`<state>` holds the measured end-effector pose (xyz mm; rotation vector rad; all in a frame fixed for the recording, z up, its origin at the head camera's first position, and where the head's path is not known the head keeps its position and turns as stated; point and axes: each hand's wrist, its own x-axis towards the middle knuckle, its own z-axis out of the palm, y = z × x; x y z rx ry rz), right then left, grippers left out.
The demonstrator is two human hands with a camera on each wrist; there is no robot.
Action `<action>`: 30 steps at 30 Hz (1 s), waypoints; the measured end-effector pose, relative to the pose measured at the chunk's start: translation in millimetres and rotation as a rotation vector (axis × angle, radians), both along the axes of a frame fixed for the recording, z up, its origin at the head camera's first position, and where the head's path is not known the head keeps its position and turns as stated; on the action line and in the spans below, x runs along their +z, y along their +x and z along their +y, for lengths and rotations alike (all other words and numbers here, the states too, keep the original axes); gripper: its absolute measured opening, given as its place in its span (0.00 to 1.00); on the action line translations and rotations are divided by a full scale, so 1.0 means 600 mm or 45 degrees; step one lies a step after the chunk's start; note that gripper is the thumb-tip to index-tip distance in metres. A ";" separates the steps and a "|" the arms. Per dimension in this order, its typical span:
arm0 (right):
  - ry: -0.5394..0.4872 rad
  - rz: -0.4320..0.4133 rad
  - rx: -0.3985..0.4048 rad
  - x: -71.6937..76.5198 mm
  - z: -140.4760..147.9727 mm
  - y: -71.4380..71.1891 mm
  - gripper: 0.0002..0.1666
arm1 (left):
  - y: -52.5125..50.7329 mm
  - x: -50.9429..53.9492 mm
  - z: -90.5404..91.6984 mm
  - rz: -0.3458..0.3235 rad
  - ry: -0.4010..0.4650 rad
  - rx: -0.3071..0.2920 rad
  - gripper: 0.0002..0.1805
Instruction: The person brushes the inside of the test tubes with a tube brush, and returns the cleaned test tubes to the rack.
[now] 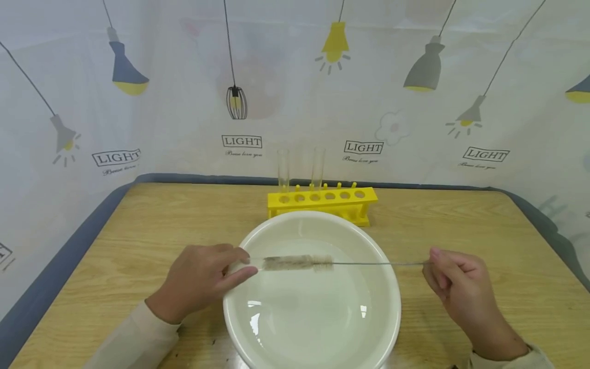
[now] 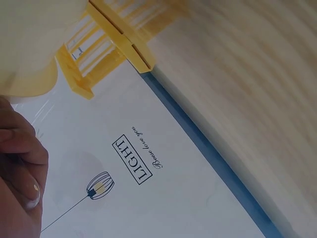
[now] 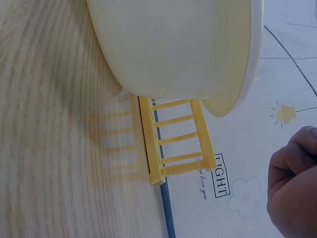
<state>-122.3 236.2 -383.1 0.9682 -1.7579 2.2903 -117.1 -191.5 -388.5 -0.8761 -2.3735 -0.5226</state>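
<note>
left hand: thumb and fingers pinched on the left end of one clear test tube. right hand: fingertips clamped together on the wire end of one brush, bristles partly inside the tube, rest sticking out. tube roughly level above one white basin (wire runs past the right rim). behind: one yellow rack, six holes, two clear tubes standing in it.
</note>
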 end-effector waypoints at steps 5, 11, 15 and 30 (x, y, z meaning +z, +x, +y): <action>-0.033 0.008 0.008 -0.001 0.003 -0.003 0.30 | 0.001 0.000 0.001 -0.014 -0.012 0.007 0.24; -0.029 -0.009 -0.014 0.002 0.007 -0.005 0.30 | 0.002 0.000 0.001 -0.028 -0.011 0.011 0.23; -0.035 -0.027 -0.036 0.005 0.007 -0.005 0.30 | 0.002 -0.001 0.001 -0.026 -0.008 0.010 0.24; -0.105 -0.241 -0.313 0.015 0.009 0.002 0.31 | 0.002 -0.003 0.001 -0.046 0.007 0.008 0.23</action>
